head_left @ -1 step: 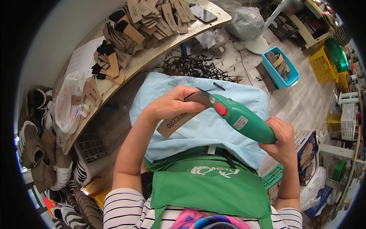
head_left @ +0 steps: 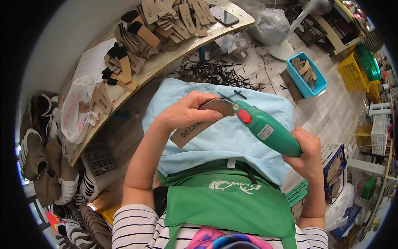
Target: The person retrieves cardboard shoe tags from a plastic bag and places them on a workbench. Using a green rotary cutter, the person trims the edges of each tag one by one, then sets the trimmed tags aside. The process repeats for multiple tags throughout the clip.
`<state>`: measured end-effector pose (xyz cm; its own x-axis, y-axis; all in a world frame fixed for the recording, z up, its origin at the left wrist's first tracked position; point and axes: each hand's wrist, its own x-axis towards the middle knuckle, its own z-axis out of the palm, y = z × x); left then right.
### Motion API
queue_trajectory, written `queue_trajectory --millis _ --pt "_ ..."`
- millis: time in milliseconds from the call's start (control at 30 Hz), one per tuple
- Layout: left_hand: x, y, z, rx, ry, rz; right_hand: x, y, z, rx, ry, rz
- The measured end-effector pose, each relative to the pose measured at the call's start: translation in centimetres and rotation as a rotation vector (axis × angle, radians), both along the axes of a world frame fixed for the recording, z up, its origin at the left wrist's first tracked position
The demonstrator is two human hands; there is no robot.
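My left hand (head_left: 192,108) pinches a tan insole-like strip (head_left: 195,130) with dark print between thumb and fingers. The strip bends, its lower end hanging down to the left. In my right hand (head_left: 306,148) is the thick rear of green electric scissors (head_left: 269,132) with a red switch. Their short metal blade points up and left beside the strip's upper end; whether it touches the strip, I cannot tell. Beneath both hands, a light blue cloth (head_left: 174,153) covers my lap, with a small black scrap (head_left: 240,94) on it.
On the curved table (head_left: 166,54) at left lie piles of tan strips (head_left: 178,25), a phone (head_left: 224,15) and a plastic bag (head_left: 76,112). Black scraps (head_left: 215,72) litter the floor ahead. A blue bin (head_left: 293,76) holds more strips. Shoes (head_left: 35,153) are stacked at far left.
The scissors have shifted slightly right and down, so more of the blade shows by the strip's end. My left hand and the strip are nearly still.
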<state>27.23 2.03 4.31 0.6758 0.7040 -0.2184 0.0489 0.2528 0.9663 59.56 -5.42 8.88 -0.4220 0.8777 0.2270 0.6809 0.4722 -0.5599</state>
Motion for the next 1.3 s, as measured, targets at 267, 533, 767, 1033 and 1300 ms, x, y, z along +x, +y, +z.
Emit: queue_trajectory --millis 267,533,767,1033,1300 --pt "-4.5 -0.5 0.5 0.091 0.082 0.13 -0.7 -0.1 -1.1 -0.121 0.077 -0.09" --pt "-5.0 -0.7 0.5 0.081 0.072 0.138 -1.6 0.2 -1.0 -0.091 0.055 0.041" --pt "-3.3 -0.7 0.2 0.058 0.04 0.061 -1.6 0.4 -0.8 -0.052 0.008 0.043" --pt "-1.5 -0.8 -0.2 0.106 0.084 0.028 -2.0 0.6 -0.5 -0.021 -0.016 0.051" --pt "0.0 -0.6 -0.2 0.142 0.181 0.041 -3.3 0.9 -1.0 -0.083 0.219 -0.08"
